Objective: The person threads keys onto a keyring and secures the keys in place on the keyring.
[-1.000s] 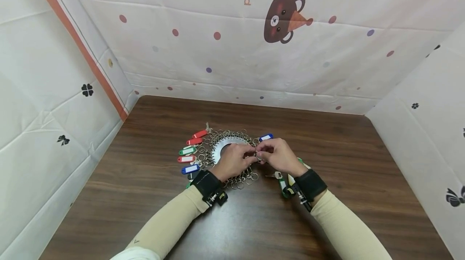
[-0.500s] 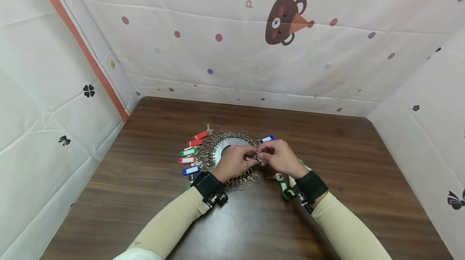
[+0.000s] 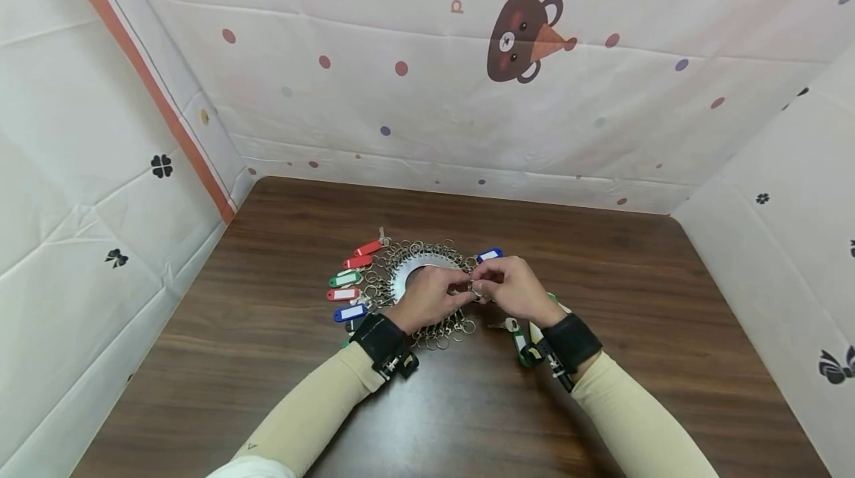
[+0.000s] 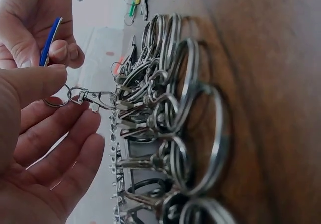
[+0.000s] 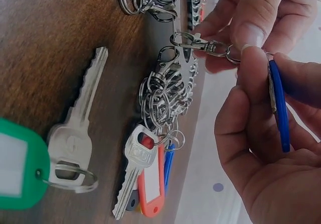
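Both hands meet at the right side of a round silver disc fringed with snap hooks and split rings. My left hand pinches the small split ring at the end of one snap hook, which stretches out from the disc's edge. Between the thumb and fingers of my right hand is a blue key tag, held edge-on close beside that ring. The right wrist view shows the hook still clipped to the disc. Fingertips partly cover where tag and ring come together.
Red tags, a green tag and a blue tag hang along the disc's left side. Another blue tag lies at its upper right. A green-tagged key rests on the wooden table near the right wrist.
Both hands stay at the same place beside the disc, with only slight finger movement. The tags on the table have not moved.
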`<state>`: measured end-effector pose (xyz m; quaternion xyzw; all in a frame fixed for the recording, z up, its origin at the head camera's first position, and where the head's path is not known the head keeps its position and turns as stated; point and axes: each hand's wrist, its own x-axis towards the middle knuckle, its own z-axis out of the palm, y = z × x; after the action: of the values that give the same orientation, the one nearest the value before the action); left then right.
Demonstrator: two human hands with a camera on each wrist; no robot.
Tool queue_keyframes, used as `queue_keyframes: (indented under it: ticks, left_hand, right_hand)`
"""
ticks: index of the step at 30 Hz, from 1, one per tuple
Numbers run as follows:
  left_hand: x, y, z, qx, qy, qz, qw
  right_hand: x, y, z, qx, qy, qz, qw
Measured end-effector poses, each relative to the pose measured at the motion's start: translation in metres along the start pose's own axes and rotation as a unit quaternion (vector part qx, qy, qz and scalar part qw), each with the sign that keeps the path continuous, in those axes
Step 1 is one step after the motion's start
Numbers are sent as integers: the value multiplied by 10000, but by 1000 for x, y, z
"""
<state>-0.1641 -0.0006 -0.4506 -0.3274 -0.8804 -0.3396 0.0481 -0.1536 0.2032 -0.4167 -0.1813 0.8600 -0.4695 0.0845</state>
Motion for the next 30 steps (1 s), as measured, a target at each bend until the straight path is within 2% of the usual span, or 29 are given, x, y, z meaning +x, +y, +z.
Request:
queue_keyframes:
  ticks: [4,11,16,30]
  left_hand:
    - [-1,-1,1,76,71,51,9999]
    - [-1,-2,3,-188,216,61,9996]
    - [-1,-2,1,-141,249,83,9996]
    - [1,-2,-3,54,-217,36,9997]
  right_hand:
    - [0,-1,1,18,30,42,10000]
    - [0,1,1,86,66,57,9999]
    - [-1,0,1,53,90,62,9999]
    - [-1,2,1,-86,-5,-14,10000]
